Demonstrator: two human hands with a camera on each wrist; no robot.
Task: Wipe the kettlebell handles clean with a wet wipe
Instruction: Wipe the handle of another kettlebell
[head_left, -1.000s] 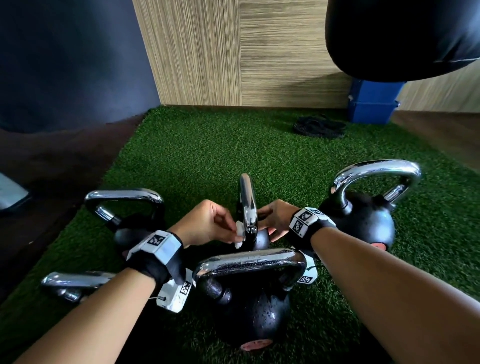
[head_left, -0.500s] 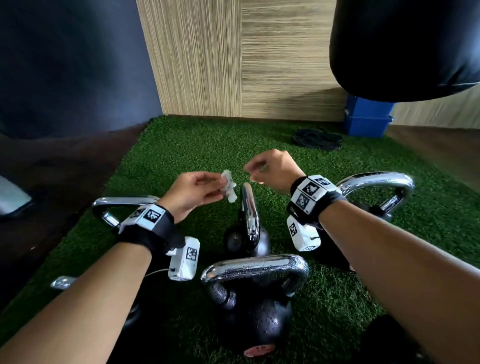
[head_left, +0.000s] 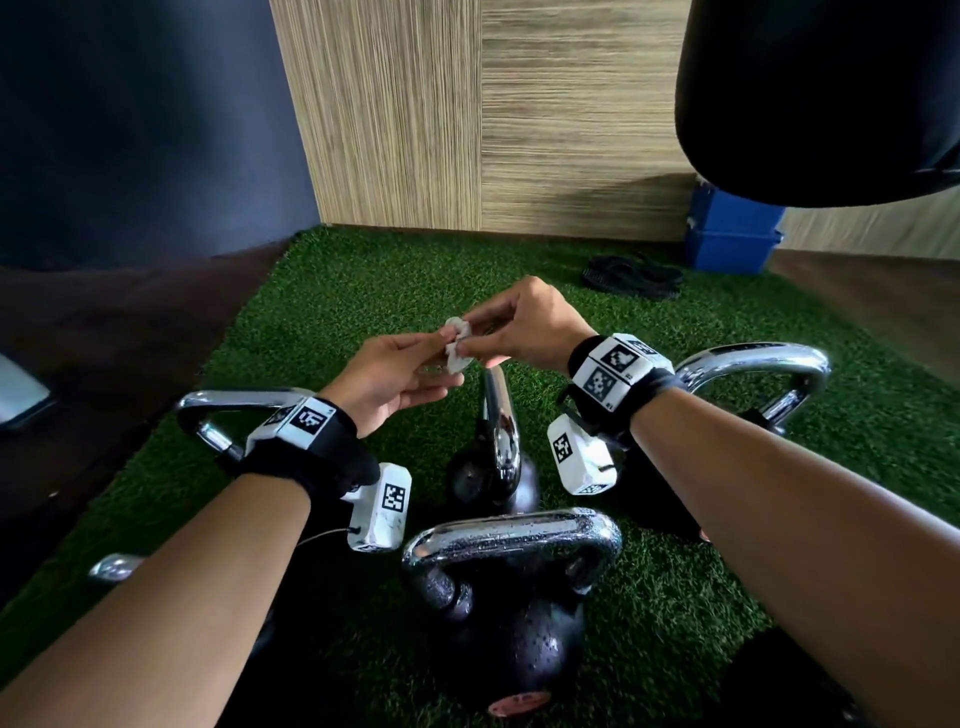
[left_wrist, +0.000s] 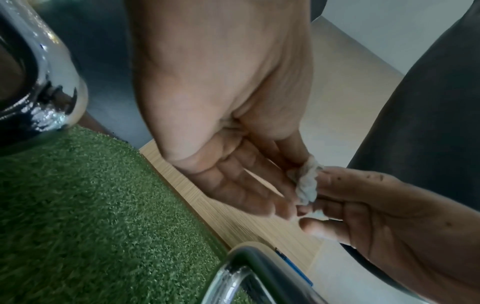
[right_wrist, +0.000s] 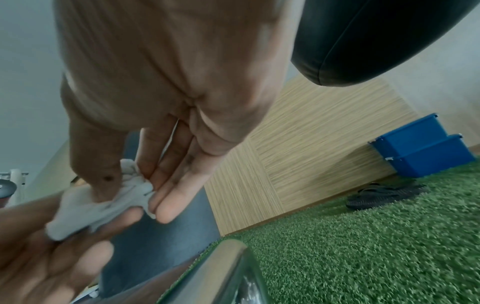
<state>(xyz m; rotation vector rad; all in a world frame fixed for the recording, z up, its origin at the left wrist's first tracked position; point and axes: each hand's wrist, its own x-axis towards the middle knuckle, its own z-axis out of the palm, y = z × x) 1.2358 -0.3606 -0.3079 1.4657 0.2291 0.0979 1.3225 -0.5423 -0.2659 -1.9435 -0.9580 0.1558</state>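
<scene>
Directly above the edge-on chrome handle, a crumpled wet wipe is pinched between left hand and right hand.

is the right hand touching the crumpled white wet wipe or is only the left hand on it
Touching. In the right wrist view the right hand pinches the crumpled white wet wipe between thumb and fingertips.

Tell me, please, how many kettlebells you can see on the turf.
5: front kettlebell, centre kettlebell behind it, right kettlebell, left kettlebell, and a far-left kettlebell mostly hidden by the left forearm. Others may be hidden.
</scene>
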